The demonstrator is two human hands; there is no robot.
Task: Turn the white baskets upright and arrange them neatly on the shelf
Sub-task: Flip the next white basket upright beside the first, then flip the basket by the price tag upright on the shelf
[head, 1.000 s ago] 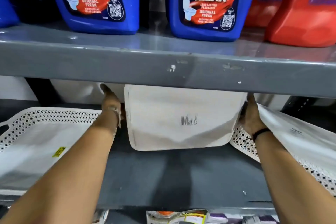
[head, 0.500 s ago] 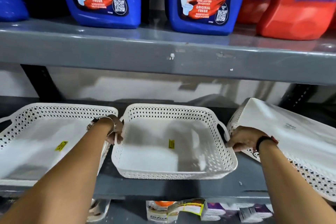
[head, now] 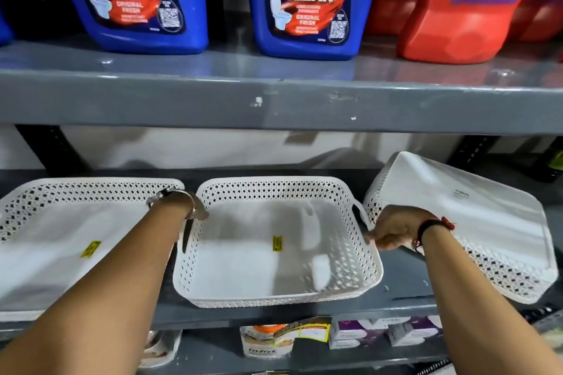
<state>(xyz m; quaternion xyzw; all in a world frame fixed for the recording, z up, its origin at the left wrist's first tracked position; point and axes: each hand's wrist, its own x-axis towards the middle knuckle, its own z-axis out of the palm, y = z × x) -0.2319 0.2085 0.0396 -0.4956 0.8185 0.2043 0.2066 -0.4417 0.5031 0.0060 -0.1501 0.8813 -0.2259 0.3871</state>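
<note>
On the grey shelf [head: 405, 274], three white baskets: two upright, one overturned; both hands' fingers grip the middle basket [head: 274, 253].

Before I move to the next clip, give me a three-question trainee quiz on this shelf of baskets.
1. True or false: the middle basket stands open side up.
2. Which basket is not yet upright: a) left basket b) middle c) right basket?
3. Fill in: the left hand and right hand are at the sides of the ____ basket.

Key: 1 true; 2 c, its flat bottom faces up and it sits tilted; 3 middle.
</note>
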